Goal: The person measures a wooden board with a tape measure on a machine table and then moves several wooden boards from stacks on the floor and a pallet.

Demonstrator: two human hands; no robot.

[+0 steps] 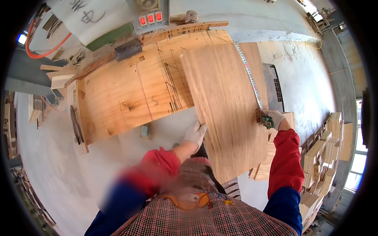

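Observation:
A flat wood-grain board [224,106] lies tilted in front of me, its far part resting over the plywood bench top [118,94]. My left hand [195,136], in a pale glove, grips the board's left edge near its close end, the thumb on the edge and some fingers hidden. At the board's right side my right hand [275,118], also gloved, is closed around a green tape measure [268,122]. Its white blade [248,69] stretches along the board from the case up to the far edge. Where the blade's tip catches cannot be made out clearly.
Pencil lines mark the bench top. A control box with red switches [150,18] overhangs the far left, beside an orange cable [39,56]. Stacked wood pieces [321,157] stand at the right, and more boards [263,161] lie below the held board. Timber scraps [59,74] sit left.

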